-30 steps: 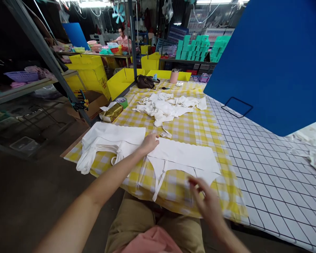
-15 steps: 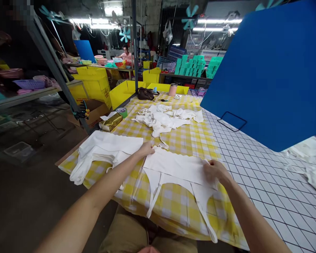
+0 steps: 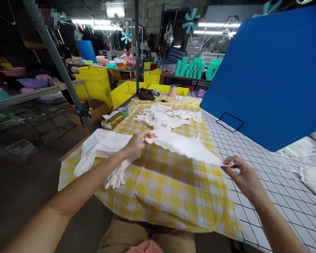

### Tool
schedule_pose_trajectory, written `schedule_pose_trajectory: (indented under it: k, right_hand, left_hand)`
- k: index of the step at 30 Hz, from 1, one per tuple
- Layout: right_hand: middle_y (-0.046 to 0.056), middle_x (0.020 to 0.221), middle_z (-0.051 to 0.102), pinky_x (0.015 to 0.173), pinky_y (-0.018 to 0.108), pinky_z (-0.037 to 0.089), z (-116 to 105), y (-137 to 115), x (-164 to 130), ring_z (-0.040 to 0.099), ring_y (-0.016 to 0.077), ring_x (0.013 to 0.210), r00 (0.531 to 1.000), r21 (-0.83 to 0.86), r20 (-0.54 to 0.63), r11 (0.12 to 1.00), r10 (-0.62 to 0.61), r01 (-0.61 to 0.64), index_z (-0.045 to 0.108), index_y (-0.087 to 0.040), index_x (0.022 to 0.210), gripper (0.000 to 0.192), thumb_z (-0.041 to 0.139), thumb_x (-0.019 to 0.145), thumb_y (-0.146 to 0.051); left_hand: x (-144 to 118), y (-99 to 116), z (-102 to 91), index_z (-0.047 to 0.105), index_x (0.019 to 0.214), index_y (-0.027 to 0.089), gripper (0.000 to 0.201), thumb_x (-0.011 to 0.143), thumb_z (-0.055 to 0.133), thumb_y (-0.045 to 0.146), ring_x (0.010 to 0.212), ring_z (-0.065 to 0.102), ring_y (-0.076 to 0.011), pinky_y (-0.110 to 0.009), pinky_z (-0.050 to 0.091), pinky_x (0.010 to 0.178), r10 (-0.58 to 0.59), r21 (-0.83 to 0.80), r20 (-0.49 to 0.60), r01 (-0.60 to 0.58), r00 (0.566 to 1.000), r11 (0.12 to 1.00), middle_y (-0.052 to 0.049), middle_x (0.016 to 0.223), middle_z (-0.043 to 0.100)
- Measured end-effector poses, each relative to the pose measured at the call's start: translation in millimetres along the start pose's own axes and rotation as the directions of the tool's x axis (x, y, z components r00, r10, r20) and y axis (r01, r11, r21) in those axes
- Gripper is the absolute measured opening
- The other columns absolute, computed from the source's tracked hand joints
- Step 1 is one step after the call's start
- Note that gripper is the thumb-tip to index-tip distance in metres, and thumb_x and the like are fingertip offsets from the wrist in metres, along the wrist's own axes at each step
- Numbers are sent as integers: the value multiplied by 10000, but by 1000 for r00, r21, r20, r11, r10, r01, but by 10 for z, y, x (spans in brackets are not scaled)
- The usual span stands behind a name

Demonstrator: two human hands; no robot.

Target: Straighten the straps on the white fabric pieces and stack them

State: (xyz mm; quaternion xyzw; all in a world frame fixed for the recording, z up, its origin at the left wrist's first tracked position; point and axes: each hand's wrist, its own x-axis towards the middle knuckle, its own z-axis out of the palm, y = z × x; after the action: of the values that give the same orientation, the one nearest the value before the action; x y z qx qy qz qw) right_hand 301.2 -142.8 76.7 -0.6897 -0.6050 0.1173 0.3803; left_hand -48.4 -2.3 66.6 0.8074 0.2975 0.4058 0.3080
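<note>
A white garment with a wavy edge (image 3: 184, 144) is stretched in the air above the checked cloth, its straps mostly hidden now. At its left end, the fingers of my left hand (image 3: 140, 141) pinch the edge. My right hand (image 3: 241, 172) grips the opposite corner between thumb and fingers. Under and beside my left forearm lies a stack of folded white garments (image 3: 100, 144), with a bunch of straps (image 3: 116, 179) hanging toward me. Farther back on the cloth is a loose heap of white garments (image 3: 162, 116).
A yellow checked cloth (image 3: 171, 200) covers the table. To the right are a white gridded surface (image 3: 255, 196) and a big blue board (image 3: 274, 77). Green tape (image 3: 123, 111), a gold packet (image 3: 113, 121), a dark bag (image 3: 146, 94) and a pink cup (image 3: 173, 91) stand farther off.
Both hands have lifted the garment off the cloth and flipped it up and away from me. Its straps no longer lie toward my lap.
</note>
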Motion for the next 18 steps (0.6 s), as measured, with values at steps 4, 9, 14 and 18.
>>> schedule_pose_trajectory:
  k: [4, 9, 14, 18]
  right_hand:
    - [55, 778, 605, 620, 335, 459, 340, 430, -535, 566, 218, 738, 976, -113, 174, 982, -131, 152, 553, -234, 656, 88, 505, 688, -301]
    - [65, 791, 620, 618, 336, 479, 471, 718, -984, 572, 221, 736, 971, -166, 227, 979, -78, 118, 604, -237, 760, 147, 472, 717, -286]
    - [71, 823, 628, 646, 354, 491, 423, 767, -1058, 582, 243, 816, 972, -212, 203, 965, -114, 157, 673, -266, 822, 224, 469, 730, -282]
    - [75, 870, 618, 650, 349, 504, 354, 677, -1010, 599, 239, 836, 978, -184, 150, 968, -141, 168, 680, -267, 766, 202, 489, 760, -334]
  left_hand:
    - [-752, -207, 237, 644, 982, 165, 395, 727, 384, 13, 1055, 590, -279, -494, 384, 939, 71, 294, 342, -178, 937, 939, -95, 1047, 673]
    - [-1246, -264, 355, 669, 1022, 201, 431, 773, 363, 29, 1119, 547, -285, -466, 362, 996, 47, 367, 457, -236, 888, 900, -57, 1162, 617]
    - [-1285, -263, 372, 663, 1065, 185, 468, 770, 325, 53, 1151, 527, -249, -421, 352, 1016, -34, 380, 440, -152, 897, 912, -73, 1193, 594]
    - [-1194, -178, 338, 697, 987, 174, 464, 693, 365, 38, 1109, 560, -240, -386, 376, 1000, -112, 239, 356, 25, 928, 971, -79, 1125, 638]
